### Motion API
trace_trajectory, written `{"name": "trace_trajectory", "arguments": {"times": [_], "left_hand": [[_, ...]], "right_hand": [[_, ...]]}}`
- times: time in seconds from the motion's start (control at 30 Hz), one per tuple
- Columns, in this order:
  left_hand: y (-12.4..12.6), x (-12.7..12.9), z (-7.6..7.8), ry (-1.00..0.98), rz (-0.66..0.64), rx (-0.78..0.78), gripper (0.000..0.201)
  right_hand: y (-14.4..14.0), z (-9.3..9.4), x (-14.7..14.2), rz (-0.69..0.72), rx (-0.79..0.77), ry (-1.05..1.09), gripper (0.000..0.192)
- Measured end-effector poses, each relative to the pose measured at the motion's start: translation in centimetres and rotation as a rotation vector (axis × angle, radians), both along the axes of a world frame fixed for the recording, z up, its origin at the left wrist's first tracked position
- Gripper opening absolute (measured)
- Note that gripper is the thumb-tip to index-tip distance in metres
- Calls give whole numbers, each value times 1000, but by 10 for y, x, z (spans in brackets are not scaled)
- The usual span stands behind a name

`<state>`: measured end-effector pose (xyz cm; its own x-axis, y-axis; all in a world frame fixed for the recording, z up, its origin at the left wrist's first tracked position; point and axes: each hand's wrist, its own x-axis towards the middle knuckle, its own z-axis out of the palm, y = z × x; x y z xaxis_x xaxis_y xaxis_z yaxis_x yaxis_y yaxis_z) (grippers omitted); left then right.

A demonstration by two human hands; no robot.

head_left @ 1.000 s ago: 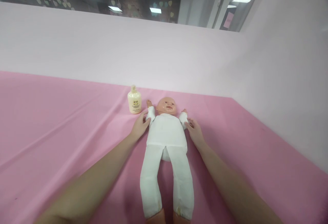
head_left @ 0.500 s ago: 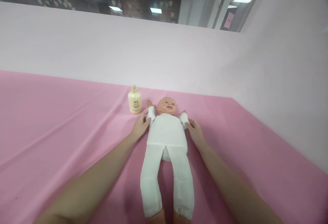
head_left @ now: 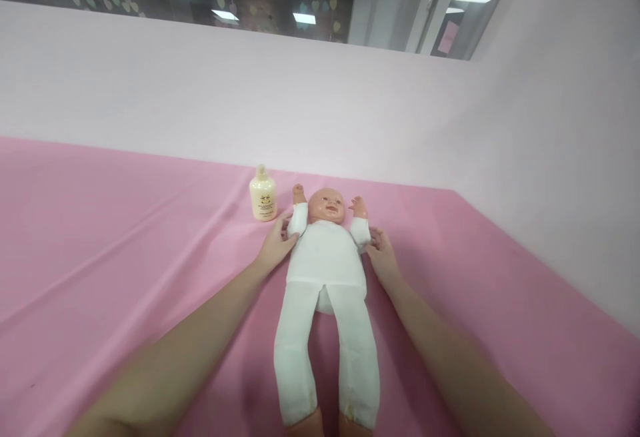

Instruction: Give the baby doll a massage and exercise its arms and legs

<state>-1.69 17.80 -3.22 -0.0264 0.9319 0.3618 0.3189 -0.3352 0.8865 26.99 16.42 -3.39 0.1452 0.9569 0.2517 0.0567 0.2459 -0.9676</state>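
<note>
A: Doll, on its back on the pink cloth, near the middle of the view. Which way does it run?

B: Lengthwise away from the person. The head sits at the far end toward the pale wall, face up, and the white-clad legs come straight back to the bottom edge of the view, where the feet are partly cut off. Both short arms are raised beside the head, little fists pointing to the far side.

A: And the hands?

B: The left hand is curled against the doll's sleeve and shoulder on that side, fingers touching the white fabric. The right hand does the same on the other sleeve, fingertips at the upper arm. Whether either really pinches the fabric or only presses on it, I cannot tell.

A: Anything else close by?

B: A cream bottle stands upright just beyond the left hand, beside the doll's raised arm, not touching either.
</note>
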Motion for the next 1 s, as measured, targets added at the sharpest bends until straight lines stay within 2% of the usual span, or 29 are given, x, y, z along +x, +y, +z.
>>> {"name": "trace_trajectory", "arguments": {"times": [0.2,0.43,0.7,1.0], "left_hand": [[1,0,-1,13,-45,15,49],[5,0,-5,-13,-43,-14,44],[4,1,-3,-28,-57,-20,41],[4,1,-3,-37,-84,7,36]], "right_hand": [[-3,4,0,20,-7,-124,47],[-1,4,2,35,-79,-129,45],[1,-1,0,35,-5,-87,28],[-1,2,-1,97,18,-95,27]]}}
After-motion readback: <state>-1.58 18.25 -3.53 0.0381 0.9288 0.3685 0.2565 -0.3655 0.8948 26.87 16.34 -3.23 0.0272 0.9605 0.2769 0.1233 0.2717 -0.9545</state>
